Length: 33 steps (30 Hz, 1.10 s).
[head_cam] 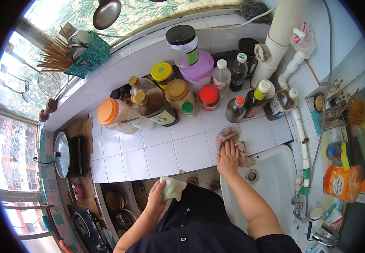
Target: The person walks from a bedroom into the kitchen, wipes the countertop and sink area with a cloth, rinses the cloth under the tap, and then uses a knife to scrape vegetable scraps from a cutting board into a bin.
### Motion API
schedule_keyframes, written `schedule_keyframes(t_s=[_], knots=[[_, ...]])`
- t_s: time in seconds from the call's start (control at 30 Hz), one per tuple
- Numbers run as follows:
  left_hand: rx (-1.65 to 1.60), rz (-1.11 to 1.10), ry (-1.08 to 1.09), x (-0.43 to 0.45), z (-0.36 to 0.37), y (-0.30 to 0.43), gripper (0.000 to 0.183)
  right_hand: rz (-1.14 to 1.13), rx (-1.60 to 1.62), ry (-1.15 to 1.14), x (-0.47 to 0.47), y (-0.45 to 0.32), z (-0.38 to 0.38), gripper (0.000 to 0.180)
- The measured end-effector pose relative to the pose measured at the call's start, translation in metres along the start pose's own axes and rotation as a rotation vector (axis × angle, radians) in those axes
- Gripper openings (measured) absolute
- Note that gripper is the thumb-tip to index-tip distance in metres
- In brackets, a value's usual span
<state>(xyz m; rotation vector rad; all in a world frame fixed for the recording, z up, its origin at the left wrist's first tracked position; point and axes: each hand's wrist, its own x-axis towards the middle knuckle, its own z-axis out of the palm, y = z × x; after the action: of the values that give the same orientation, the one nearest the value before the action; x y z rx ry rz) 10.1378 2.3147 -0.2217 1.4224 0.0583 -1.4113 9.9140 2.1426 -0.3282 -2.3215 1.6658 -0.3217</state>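
Note:
My right hand lies on a crumpled pinkish cloth on the white tiled counter, at the corner of the white sink. Whether its fingers grip the cloth or only press on it is hard to tell. In my left hand is a folded pale cloth, held in front of the counter's front edge. Beyond the right hand stand a small bottle with a red cap, a bottle with a yellow neck and a dark bottle with a white cap.
Along the back stand an orange-lidded jar, a large brown bottle, a red-lidded jar and a purple tub. A lidded pan and a gas stove are at the left. A faucet and an orange soap bottle are at the right.

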Motion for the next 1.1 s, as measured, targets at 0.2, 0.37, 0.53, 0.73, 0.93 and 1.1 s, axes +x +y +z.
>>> schedule_keyframes(t_s=[0.2, 0.37, 0.53, 0.73, 0.93, 1.1], knots=[[-0.029, 0.071, 0.02, -0.007, -0.022, 0.002, 0.022, -0.066, 0.01, -0.019, 0.069, -0.068, 0.029, 0.054], [-0.121, 0.075, 0.075, -0.024, -0.048, 0.003, 0.022, -0.249, 0.057, -0.156, 0.029, -0.122, 0.049, 0.055], [-0.191, 0.133, 0.143, -0.023, -0.102, 0.015, 0.021, -0.368, 0.003, -0.159, -0.005, -0.117, 0.032, 0.055], [-0.328, 0.196, 0.159, -0.02, -0.164, 0.058, 0.028, -0.13, -0.133, -0.153, -0.016, -0.145, 0.045, 0.059], [-0.443, 0.168, 0.276, -0.025, -0.265, 0.089, 0.028, -0.316, -0.106, -0.368, -0.065, -0.305, 0.105, 0.065], [-0.51, 0.215, 0.32, -0.033, -0.367, 0.107, 0.024, -0.797, -0.012, -0.421, -0.091, -0.459, 0.157, 0.063]])
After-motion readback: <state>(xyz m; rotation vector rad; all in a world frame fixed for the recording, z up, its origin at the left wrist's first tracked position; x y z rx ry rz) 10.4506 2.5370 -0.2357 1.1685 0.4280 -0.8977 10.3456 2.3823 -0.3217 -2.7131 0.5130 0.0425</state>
